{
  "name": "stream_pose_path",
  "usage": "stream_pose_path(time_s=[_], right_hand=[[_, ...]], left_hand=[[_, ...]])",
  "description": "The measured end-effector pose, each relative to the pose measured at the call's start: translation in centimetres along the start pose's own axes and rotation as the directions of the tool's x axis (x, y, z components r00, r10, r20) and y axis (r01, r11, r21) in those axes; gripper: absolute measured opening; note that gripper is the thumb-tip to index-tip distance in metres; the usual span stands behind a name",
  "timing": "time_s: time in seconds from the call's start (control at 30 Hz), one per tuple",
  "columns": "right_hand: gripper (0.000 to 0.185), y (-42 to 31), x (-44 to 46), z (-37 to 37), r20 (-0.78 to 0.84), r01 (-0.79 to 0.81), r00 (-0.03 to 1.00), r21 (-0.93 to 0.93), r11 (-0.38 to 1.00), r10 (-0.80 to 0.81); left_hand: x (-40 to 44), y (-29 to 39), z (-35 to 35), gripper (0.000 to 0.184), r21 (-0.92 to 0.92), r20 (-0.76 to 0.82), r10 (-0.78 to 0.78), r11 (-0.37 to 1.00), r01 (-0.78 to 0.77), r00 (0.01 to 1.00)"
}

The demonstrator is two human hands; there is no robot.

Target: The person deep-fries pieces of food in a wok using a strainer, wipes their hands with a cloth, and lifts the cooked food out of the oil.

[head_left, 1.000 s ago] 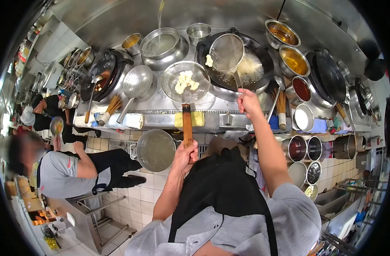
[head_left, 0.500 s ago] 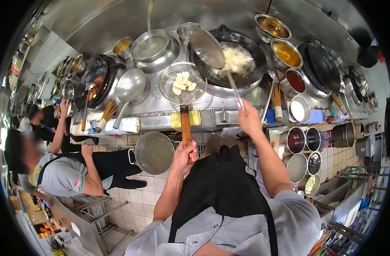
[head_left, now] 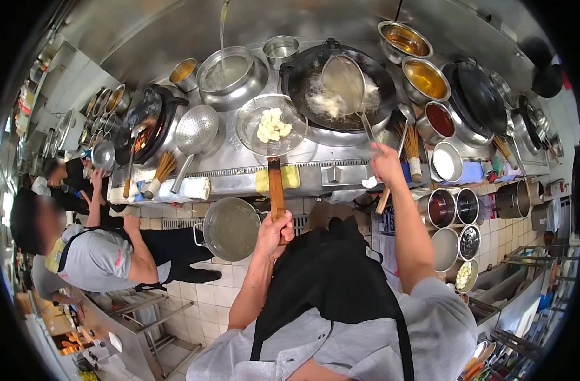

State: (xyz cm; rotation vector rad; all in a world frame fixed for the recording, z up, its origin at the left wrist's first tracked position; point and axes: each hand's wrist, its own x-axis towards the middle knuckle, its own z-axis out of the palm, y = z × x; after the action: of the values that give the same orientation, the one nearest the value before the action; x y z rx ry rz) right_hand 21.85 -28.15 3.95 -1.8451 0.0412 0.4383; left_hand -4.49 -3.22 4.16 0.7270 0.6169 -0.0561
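My left hand (head_left: 275, 233) is closed round the wooden handle of a wire-mesh strainer (head_left: 292, 138), which is level above the steel stove top. Pale, lumpy pieces of food (head_left: 273, 126) lie in its mesh. With my right hand (head_left: 386, 165) I grip the thin handle of a round-headed skimmer (head_left: 344, 82), tilted over the black wok (head_left: 299, 70). Whitish, foaming food (head_left: 325, 101) spreads in the wok, partly hidden behind the skimmer's head. A small white thing (head_left: 369, 182) shows just below my right hand; I cannot tell what it is.
Left of the wok are a water-filled pot (head_left: 225, 70) and a perforated ladle (head_left: 196, 129). Bowls of amber liquid (head_left: 426, 79) and red sauce (head_left: 439, 120) stand to the right. A large pot (head_left: 228, 228) is below the counter. A co-worker (head_left: 106, 254) stands at left.
My right hand has shifted right and slightly down. The skimmer's head has swung from the wok's left side to above its middle. My left hand and the strainer have barely moved.
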Motion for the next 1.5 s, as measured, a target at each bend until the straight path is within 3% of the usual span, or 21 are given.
stream_pose_path(time_s=[0.03,0.13,0.33,0.47,0.53,0.67,0.73,0.87,0.9,0.97,1.0,1.03,1.13,1.27,1.5], right_hand=[[0.042,-0.1,0.9,0.4,0.034,-0.061,0.998,0.163,0.985,0.056],[0.048,-0.5,2.7,0.9,0.171,-0.157,0.979,0.314,0.936,0.106],[0.051,-0.9,2.2,0.6,0.247,-0.162,0.966,0.362,0.918,0.073],[0.041,-2.0,0.7,0.1,0.133,-0.066,0.990,0.171,0.983,0.043],[0.038,-0.7,2.0,-0.9,-0.003,0.098,0.995,-0.112,0.989,-0.099],[0.034,-0.6,3.5,-4.1,-0.206,0.221,0.896,-0.562,0.797,-0.394],[0.036,-1.6,3.6,-5.5,-0.266,0.189,0.850,-0.652,0.734,-0.455],[0.037,-1.6,4.2,-6.8,-0.317,0.057,0.894,-0.618,0.784,-0.316],[0.037,2.2,6.5,-7.2,-0.269,0.195,0.823,-0.695,0.692,-0.501],[0.037,1.2,5.6,-5.6,-0.253,0.074,0.958,-0.231,0.970,-0.133],[0.036,0.7,5.1,-4.8,-0.165,-0.040,0.985,0.023,0.999,0.044],[0.034,1.8,5.7,-4.0,-0.130,-0.049,0.988,0.275,0.960,0.088],[0.031,1.9,5.6,-4.4,0.064,-0.169,0.985,0.572,0.803,0.162],[0.031,1.8,3.5,-5.0,0.153,-0.208,0.978,0.656,0.726,0.142],[0.032,1.8,1.2,-6.0,0.231,-0.234,0.967,0.644,0.728,0.106]], left_hand=[[0.1,0.0,0.0,0.017,-0.002,0.001,0.002,1.000,-0.002,1.000],[0.1,-0.1,0.1,0.017,0.002,0.004,0.010,1.000,-0.010,1.000],[-0.6,0.0,0.9,0.017,0.004,-0.023,0.029,1.000,-0.029,0.999],[-0.4,-0.1,0.6,0.017,-0.010,-0.017,0.028,1.000,-0.028,0.999],[0.0,-0.2,0.2,0.017,-0.030,0.004,0.021,0.999,-0.021,1.000],[0.1,0.0,0.5,0.016,-0.021,-0.003,0.023,1.000,-0.023,1.000],[-0.1,0.2,1.0,0.014,0.000,-0.024,0.031,1.000,-0.031,0.999],[0.4,0.0,0.6,0.018,-0.006,-0.010,0.026,1.000,-0.026,1.000],[0.4,0.0,0.5,0.018,-0.003,-0.012,0.025,1.000,-0.025,1.000],[0.2,0.0,0.5,0.018,0.001,-0.016,0.025,1.000,-0.025,1.000],[0.1,0.1,0.7,0.018,0.003,-0.016,0.027,1.000,-0.027,1.000],[0.1,0.2,0.8,0.018,0.004,-0.014,0.031,1.000,-0.031,0.999],[-0.1,0.1,0.7,0.018,0.001,-0.028,0.034,0.999,-0.034,0.999],[-0.4,0.1,0.8,0.019,0.000,-0.037,0.037,0.999,-0.037,0.999],[-0.5,0.1,1.0,0.015,-0.029,-0.057,0.041,0.999,-0.043,0.997]])
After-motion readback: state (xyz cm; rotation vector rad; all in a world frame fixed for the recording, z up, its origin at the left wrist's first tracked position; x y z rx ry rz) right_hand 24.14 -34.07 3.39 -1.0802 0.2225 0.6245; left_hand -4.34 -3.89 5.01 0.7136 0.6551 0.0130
